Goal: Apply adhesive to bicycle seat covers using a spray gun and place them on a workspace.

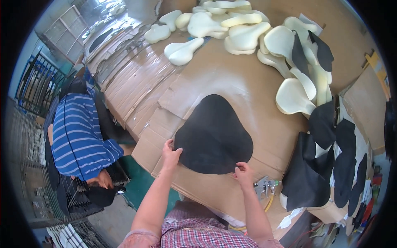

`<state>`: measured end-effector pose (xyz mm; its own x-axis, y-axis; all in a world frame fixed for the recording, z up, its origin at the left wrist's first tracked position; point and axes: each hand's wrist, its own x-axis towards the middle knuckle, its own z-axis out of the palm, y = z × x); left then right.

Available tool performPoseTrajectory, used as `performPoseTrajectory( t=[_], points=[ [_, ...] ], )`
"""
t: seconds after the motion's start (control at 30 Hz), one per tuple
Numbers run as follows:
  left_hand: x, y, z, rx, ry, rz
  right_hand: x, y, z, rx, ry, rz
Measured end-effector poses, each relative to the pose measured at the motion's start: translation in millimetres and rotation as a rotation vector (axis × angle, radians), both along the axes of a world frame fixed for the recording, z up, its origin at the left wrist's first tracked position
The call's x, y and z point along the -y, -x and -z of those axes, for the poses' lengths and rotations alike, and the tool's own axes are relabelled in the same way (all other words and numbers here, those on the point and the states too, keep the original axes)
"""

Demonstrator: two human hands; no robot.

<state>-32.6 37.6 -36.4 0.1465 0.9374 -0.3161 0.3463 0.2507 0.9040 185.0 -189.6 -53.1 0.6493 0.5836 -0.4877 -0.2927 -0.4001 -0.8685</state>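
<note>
Both hands, left hand (170,155) and right hand (244,173), pinch the near edge of a thin, floppy black saddle-shaped cover sheet (213,136), likely light and best held by its rim.

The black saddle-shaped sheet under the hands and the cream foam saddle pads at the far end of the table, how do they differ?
The black saddle-shaped sheet is dark, thin and flat; the cream foam saddle pads are pale, thick and rounded. The sheet lies alone on the cardboard-covered table, its near edge touched by the left hand and right hand; the pads lie heaped, untouched. Both share a pear-like saddle outline.
</note>
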Motion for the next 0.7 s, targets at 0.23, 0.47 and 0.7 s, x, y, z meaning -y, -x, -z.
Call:
performPoseTrajectory(
  t=[0.23, 0.47, 0.7],
  points=[
    [36.2, 55.7, 1.2, 0.07, 0.02, -0.037, 17.9, -11.2, 27.8, 0.064, 0.04, -0.139],
    [44.6, 124.9, -15.5, 0.087, -0.08, -0.088, -21.7, -16.0, 1.3, 0.589, 0.391, -0.359],
    [55.5, 90.5, -25.8, -0.056, -0.283, 0.1, -61.4, -52.1, -40.6, 0.967, 0.314, -0.105]
  ],
)
